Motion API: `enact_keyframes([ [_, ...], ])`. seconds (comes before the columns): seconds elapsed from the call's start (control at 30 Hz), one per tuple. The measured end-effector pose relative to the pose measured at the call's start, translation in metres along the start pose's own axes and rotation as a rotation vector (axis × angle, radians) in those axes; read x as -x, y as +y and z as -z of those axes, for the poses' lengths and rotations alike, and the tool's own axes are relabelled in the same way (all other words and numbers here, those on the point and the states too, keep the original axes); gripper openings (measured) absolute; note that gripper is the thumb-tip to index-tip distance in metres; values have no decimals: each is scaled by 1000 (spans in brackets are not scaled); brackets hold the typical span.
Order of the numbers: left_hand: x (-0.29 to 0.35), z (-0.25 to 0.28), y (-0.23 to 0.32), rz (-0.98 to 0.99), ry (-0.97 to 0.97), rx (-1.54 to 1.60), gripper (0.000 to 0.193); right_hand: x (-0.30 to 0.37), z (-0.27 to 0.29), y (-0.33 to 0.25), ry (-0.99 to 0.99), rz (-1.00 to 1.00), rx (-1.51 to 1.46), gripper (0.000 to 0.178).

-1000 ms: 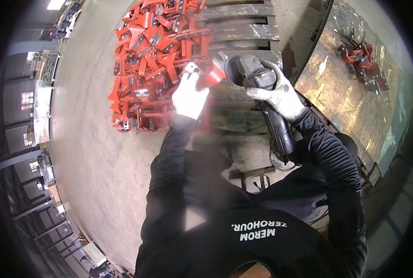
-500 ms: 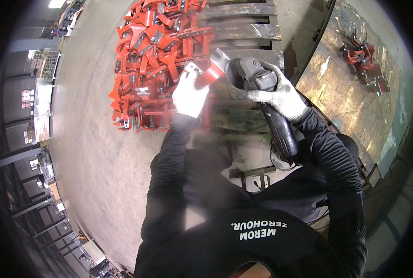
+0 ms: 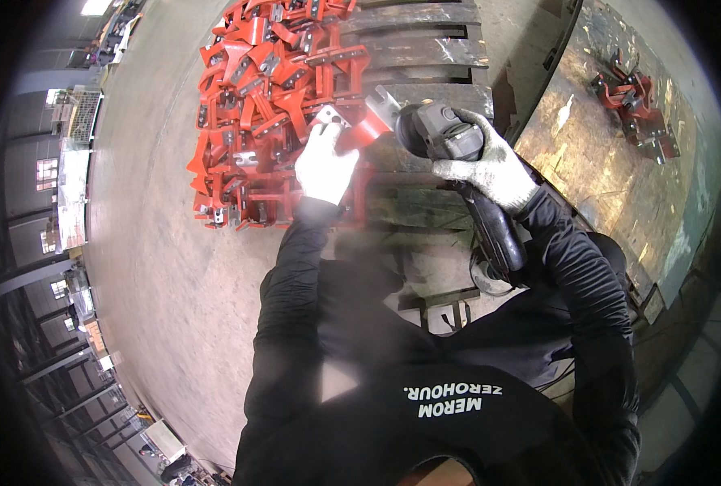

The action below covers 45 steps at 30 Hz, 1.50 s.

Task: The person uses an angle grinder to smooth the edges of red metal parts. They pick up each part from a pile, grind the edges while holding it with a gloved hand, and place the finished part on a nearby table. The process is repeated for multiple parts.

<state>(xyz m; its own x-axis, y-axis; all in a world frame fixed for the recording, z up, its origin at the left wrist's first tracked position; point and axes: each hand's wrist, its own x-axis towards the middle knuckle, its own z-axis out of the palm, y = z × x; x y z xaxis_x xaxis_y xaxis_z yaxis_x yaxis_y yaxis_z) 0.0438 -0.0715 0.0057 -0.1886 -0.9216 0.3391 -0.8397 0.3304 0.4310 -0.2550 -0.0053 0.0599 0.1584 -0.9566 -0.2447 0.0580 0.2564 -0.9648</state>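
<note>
White gloves cover both of my hands. My left hand point(image 3: 326, 164) is closed on a red metal bracket point(image 3: 368, 128) with bare, slotted metal ends, held over the near right side of a heap of similar parts. In my right hand point(image 3: 494, 168) is an angle grinder point(image 3: 449, 134), gripped around its head, with the dark body hanging down toward my knee. The grinder's disc point(image 3: 410, 130) is right beside the bracket's slotted right end; whether they touch I cannot tell.
The heap of red brackets point(image 3: 251, 105) covers the left part of a wooden pallet point(image 3: 417, 53). On the right stands a worn work table point(image 3: 587, 154) with several dark red metal parts point(image 3: 640, 109) on it. Another round disc point(image 3: 490, 279) lies low near my knees. Concrete floor point(image 3: 166, 267) stretches left.
My left hand has shifted slightly left with the bracket. The grinder stays nearly in place, its lower body tilted a little further right.
</note>
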Motion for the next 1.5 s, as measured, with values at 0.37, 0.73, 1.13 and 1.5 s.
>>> enact_keyframes([
  [0.37,3,-1,-7,-29,15,-54,41,0,0,3,-20,-40,23,98],
  [0.73,9,-1,13,25,-136,17,41,-4,1,-7,8,-40,-20,102],
  [1.13,10,1,16,37,-205,-17,41,-8,0,1,10,-11,-12,103],
  [1.5,11,-4,5,-63,-86,-9,38,-3,-3,-5,6,-24,-48,102],
])
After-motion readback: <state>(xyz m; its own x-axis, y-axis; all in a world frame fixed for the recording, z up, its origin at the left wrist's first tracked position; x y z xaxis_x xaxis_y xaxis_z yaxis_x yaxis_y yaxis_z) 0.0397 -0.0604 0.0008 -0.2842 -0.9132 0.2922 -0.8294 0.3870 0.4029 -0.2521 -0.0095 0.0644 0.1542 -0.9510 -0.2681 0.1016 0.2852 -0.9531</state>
